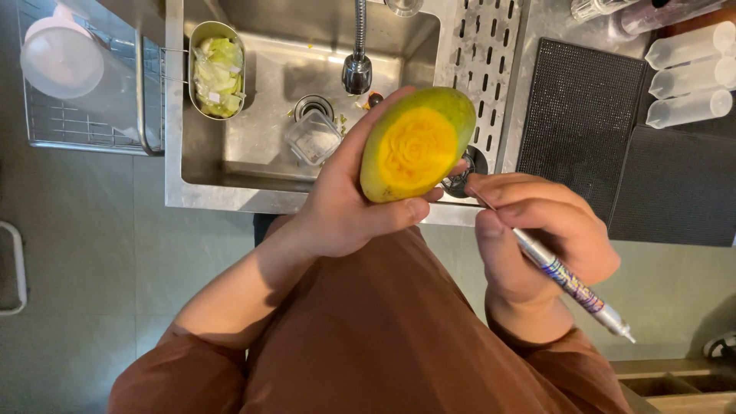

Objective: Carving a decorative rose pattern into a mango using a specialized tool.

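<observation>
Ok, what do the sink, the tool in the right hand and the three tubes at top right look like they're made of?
Sink: brushed steel, going by its dull grey sheen and soft reflections.
Tool, held in the right hand: seemingly metal, with a silvery shaft and tip and a patterned wrap on the grip.
Tubes: probably translucent plastic, milky and matte.

Below me a steel sink (pixel 253 165) sits in the tabletop (pixel 529 46), black mats (pixel 583 107) alongside, over grey floor tiles (pixel 84 230).
</observation>
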